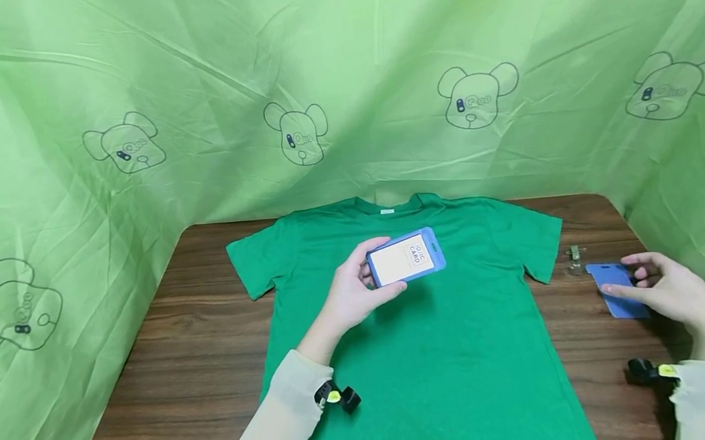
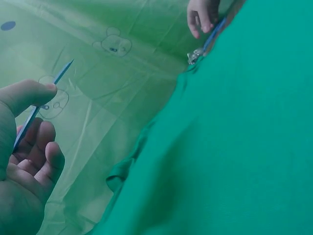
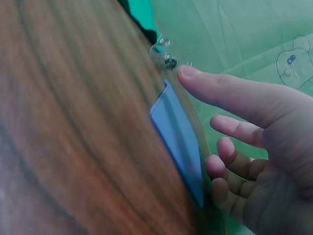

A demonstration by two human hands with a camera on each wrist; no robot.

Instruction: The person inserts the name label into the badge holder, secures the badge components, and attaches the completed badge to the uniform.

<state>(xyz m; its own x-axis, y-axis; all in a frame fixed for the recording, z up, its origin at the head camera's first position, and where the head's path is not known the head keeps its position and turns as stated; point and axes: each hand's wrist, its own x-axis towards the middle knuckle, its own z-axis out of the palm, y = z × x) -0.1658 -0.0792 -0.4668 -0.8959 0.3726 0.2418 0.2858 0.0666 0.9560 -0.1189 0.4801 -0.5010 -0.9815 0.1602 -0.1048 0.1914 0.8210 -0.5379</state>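
My left hand (image 1: 352, 288) grips a blue ID card holder (image 1: 406, 256) by one end, thumb on the near edge and fingers behind. A pale card with printed letters fills its front. It is held up above a green T-shirt (image 1: 418, 356) spread flat. At the right, my right hand (image 1: 675, 286) hovers over a flat blue plastic cover (image 1: 614, 291) lying on the table. In the right wrist view, thumb and fingers stand apart beside this cover (image 3: 178, 144), with nothing between them. A small clear strap with a metal clip (image 1: 575, 259) lies just left of the cover.
The brown wooden table (image 1: 168, 368) shows on both sides of the shirt. A light green curtain (image 1: 373, 46) printed with bear heads hangs behind and along both sides. Dark wrist cameras sit at both cuffs.
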